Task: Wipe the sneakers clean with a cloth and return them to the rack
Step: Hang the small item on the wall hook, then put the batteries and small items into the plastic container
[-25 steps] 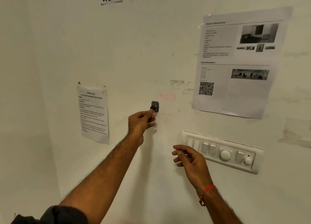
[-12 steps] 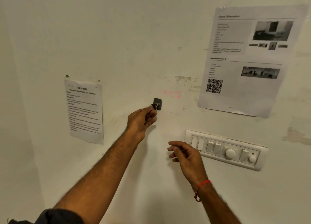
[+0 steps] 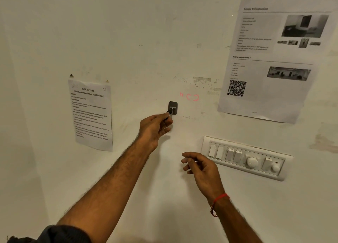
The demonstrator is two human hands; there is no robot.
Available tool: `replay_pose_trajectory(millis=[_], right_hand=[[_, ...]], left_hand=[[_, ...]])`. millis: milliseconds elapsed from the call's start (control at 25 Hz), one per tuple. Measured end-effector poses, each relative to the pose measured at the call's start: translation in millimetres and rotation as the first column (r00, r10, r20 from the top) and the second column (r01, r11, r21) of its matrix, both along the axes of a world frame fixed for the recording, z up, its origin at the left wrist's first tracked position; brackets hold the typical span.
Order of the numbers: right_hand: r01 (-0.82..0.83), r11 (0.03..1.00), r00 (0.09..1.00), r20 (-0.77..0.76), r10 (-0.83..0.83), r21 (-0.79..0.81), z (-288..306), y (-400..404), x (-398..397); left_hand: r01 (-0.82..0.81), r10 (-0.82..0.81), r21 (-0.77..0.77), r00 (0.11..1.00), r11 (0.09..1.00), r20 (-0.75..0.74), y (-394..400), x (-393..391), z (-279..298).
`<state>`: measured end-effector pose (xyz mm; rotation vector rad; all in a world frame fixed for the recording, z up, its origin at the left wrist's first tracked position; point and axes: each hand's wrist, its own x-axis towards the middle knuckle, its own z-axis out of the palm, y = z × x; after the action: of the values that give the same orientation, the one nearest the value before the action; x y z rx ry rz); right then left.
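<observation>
No sneakers, cloth or rack are in view; I face a white wall. My left hand [image 3: 155, 125] reaches up to a small dark adhesive hook [image 3: 172, 107] on the wall and pinches a small black object right at the hook's metal prong. My right hand [image 3: 199, 167] hovers lower and to the right, fingers loosely curled and apart, holding nothing. A red thread bracelet sits on that wrist.
A taped task sheet [image 3: 91, 114] hangs left of the hook. A larger scene-information sheet with a QR code [image 3: 265, 60] is at the upper right. A white switch panel [image 3: 245, 157] sits just right of my right hand. Faint red marks [image 3: 191, 96] show beside the hook.
The view has shifted, so the wall items sit further right and lower. My left hand stays pinched at the hook; my right hand has barely moved.
</observation>
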<state>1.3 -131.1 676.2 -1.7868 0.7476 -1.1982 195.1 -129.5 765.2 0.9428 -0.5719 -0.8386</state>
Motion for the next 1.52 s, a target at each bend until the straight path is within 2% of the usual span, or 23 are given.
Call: replay_pose_trajectory(millis=[200,400,560,840,1040,1160,1240,1320,1400,1520], right_hand=[[-0.014,1.0,1.0,-0.001,0.014,-0.002,0.0,3.7,5.5],[-0.01,1.0,1.0,0.001,0.01,-0.001,-3.4,6.9,5.0],[0.015,1.0,1.0,0.022,-0.016,0.018,-9.1,8.3,-3.3],[0.101,0.991,0.995,-0.021,-0.099,0.087,-40.9,16.3,-20.8],[0.147,0.974,0.988,-0.07,-0.136,0.174,-83.0,34.3,-60.9],[0.171,0.958,0.983,-0.109,-0.149,0.232,-115.6,45.6,-98.8],[0.183,0.942,0.979,-0.144,-0.147,0.281,-143.3,53.7,-130.9],[0.201,0.921,0.974,-0.171,-0.151,0.334,-175.5,60.6,-163.7],[0.228,0.888,0.967,-0.197,-0.159,0.4,-209.6,67.7,-191.0],[0.266,0.835,0.958,-0.231,-0.172,0.482,-265.0,82.0,-217.5]], left_hand=[[-0.009,0.006,0.048,0.998,0.999,0.058,1.1,0.5,1.9],[0.078,-0.107,0.202,0.985,0.976,0.136,8.8,-3.9,-19.8],[0.09,-0.175,0.32,0.953,0.943,0.249,27.6,-17.8,-60.9],[0.152,-0.278,0.395,0.917,0.906,0.285,49.7,-59.9,-133.2],[0.135,-0.287,0.436,0.909,0.89,0.303,75.6,-102.8,-186.4],[0.015,-0.228,0.38,0.821,0.925,0.523,89.3,-142.9,-229.3],[-0.033,-0.265,0.385,0.672,0.922,0.692,100.0,-174.3,-263.3],[-0.062,-0.329,0.426,0.541,0.902,0.774,114.3,-202.0,-301.7],[-0.082,-0.384,0.486,0.508,0.87,0.771,130.8,-222.2,-337.0],[-0.065,-0.451,0.575,0.55,0.816,0.703,153.5,-242.4,-391.5]])
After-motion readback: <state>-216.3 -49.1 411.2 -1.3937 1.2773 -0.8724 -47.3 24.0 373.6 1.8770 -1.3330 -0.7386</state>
